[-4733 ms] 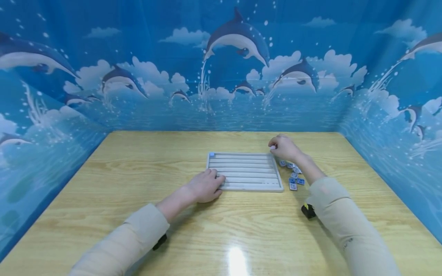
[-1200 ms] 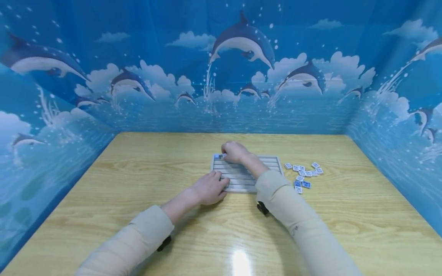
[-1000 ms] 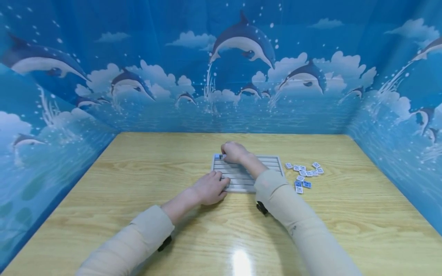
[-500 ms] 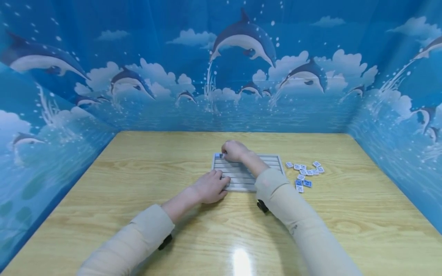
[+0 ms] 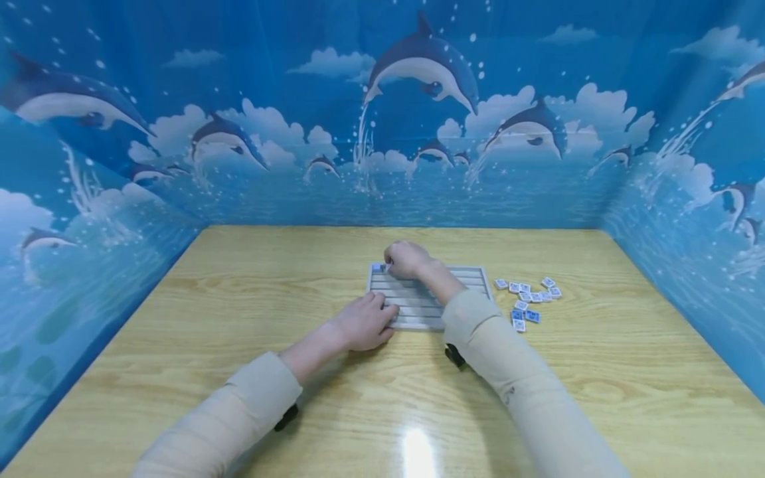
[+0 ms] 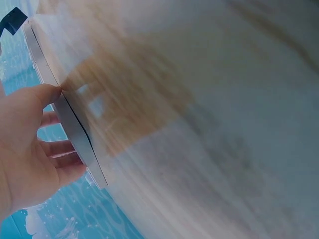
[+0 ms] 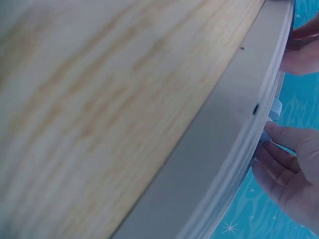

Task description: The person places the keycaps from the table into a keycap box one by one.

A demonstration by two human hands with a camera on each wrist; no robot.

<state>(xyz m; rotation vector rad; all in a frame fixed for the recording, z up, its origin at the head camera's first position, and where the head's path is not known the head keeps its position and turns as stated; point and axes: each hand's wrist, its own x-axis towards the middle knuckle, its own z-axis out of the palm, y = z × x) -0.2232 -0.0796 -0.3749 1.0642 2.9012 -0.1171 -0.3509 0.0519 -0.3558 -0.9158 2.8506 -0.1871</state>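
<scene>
A pale grey tray with long parallel ridges lies on the wooden table. My left hand holds its near left corner; in the left wrist view the thumb presses the outer wall while the fingers reach over the rim. My right hand is at the left end of the tray's farthest row. In the right wrist view, its thumb and fingers pinch a small light blue tile, mostly covered by the fingertips. Close beside it, another blue tile sits in the tray's far left corner.
Several small white and blue tiles with printed faces lie loose to the right of the tray. Bare wooden table surrounds the tray. A dolphin-patterned blue curtain stands behind the table and along both sides.
Since the oldest frame, my right hand has carried a tile from the tray's far right corner to its far left end. Over the last second both hands have stayed nearly still.
</scene>
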